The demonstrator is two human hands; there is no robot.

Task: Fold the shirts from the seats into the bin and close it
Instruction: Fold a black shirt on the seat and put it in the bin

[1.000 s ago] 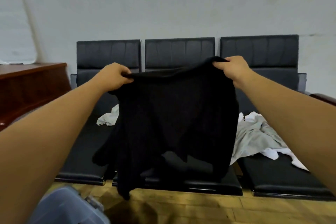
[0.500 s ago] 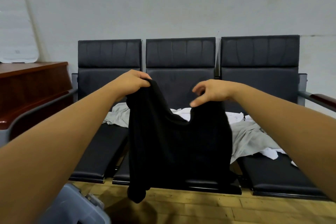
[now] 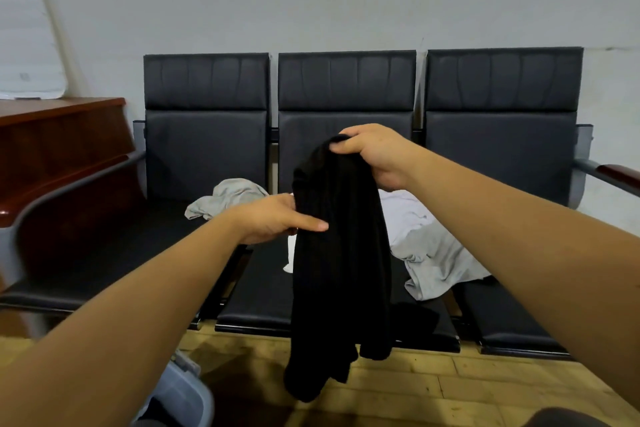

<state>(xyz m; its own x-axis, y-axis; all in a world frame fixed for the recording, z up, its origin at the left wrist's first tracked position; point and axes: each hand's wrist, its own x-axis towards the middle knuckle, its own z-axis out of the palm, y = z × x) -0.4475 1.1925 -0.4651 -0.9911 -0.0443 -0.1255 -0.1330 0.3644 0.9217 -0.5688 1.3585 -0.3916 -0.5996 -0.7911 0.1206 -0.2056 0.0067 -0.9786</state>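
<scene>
A black shirt [image 3: 341, 253] hangs in a narrow lengthwise fold in front of the middle seat [image 3: 263, 295]. My right hand [image 3: 374, 156] grips its bunched top edge. My left hand [image 3: 273, 218] is at the shirt's left edge about a third of the way down, with the index finger laid across the front and the thumb out of sight behind the cloth. A grey shirt [image 3: 228, 198] lies crumpled at the back of the left seat. Pale grey and white shirts [image 3: 433, 253] sprawl over the middle and right seats. One corner of the translucent bin [image 3: 187, 395] shows at bottom left.
Three black padded seats stand in a row against the grey wall. A brown wooden desk [image 3: 59, 135] is at the left, beside the bench's left armrest. The right armrest [image 3: 616, 173] juts out at the right edge. Wooden floor [image 3: 450, 388] lies below the seats.
The shirt was held spread wide by both hands. My hands came together, the right hand took both top corners, and the left hand dropped to the shirt's left edge. The shirt now hangs narrow.
</scene>
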